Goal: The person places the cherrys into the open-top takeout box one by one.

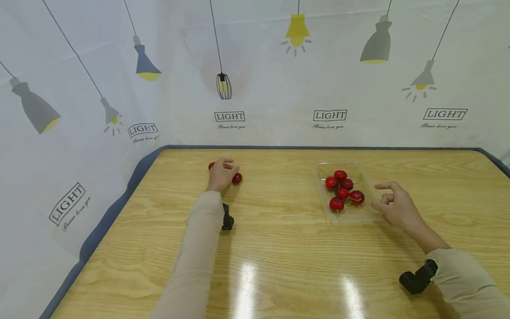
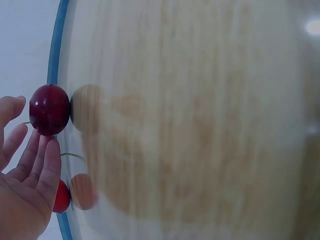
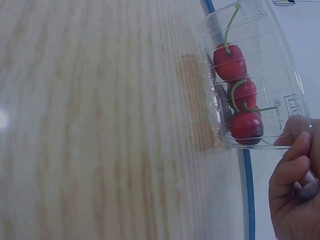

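Observation:
Over the far left of the table, my left hand [image 1: 222, 176] is at two cherries, its fingers loosely spread. A dark red cherry [image 1: 237, 178] lies just right of its fingertips; in the left wrist view this dark cherry [image 2: 49, 110] sits beside the thumb and fingers. The brighter red cherry [image 1: 211, 166], on the hand's other side, is partly hidden behind it. My right hand [image 1: 398, 207] pinches the right rim of a clear plastic container [image 1: 324, 215] between thumb and fingers. Several red cherries [image 1: 336, 204] with green stems lie inside; the right wrist view shows the container's wall [image 3: 272, 60] close up.
Both hands work above a light wood-grain table [image 1: 279, 248] with a blue-grey edge. Behind it and on the left hangs a white cloth [image 1: 271, 79] printed with lamps. A small black device [image 1: 418, 277] sits at the right wrist, another [image 1: 227, 218] at the left.

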